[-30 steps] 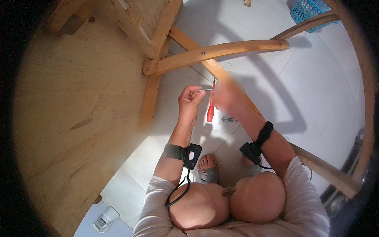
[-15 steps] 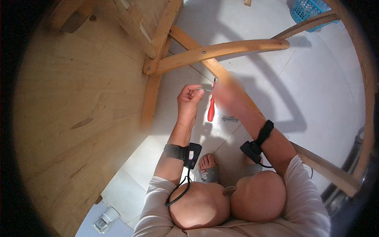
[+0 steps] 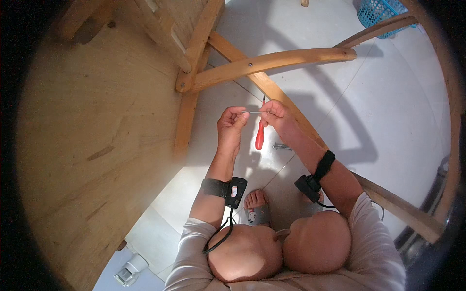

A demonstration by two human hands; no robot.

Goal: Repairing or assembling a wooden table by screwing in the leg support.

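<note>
My left hand [image 3: 232, 121] pinches one end of a thin silver bolt [image 3: 254, 112] between thumb and fingers. At the other end, the fingers of my right hand [image 3: 275, 116] close on the same bolt, so it lies level between the two hands. Beneath them on the tiled floor is a screwdriver [image 3: 259, 137] with a red handle, its shaft partly hidden by my right hand. Several similar metal bolts [image 3: 281, 146] lie beside it, partly covered by my right forearm.
A large wooden panel [image 3: 97, 136] fills the left side. Wooden furniture legs and a curved wooden bar [image 3: 276, 60] cross ahead of my hands. A blue plastic basket [image 3: 381, 18] stands far right. At lower left is a white object [image 3: 131, 269]. My knees and slippers are below.
My right hand, blurred before, now shows clearly with its fingers on the bolt's end. My left hand has barely moved. The screwdriver stays in place.
</note>
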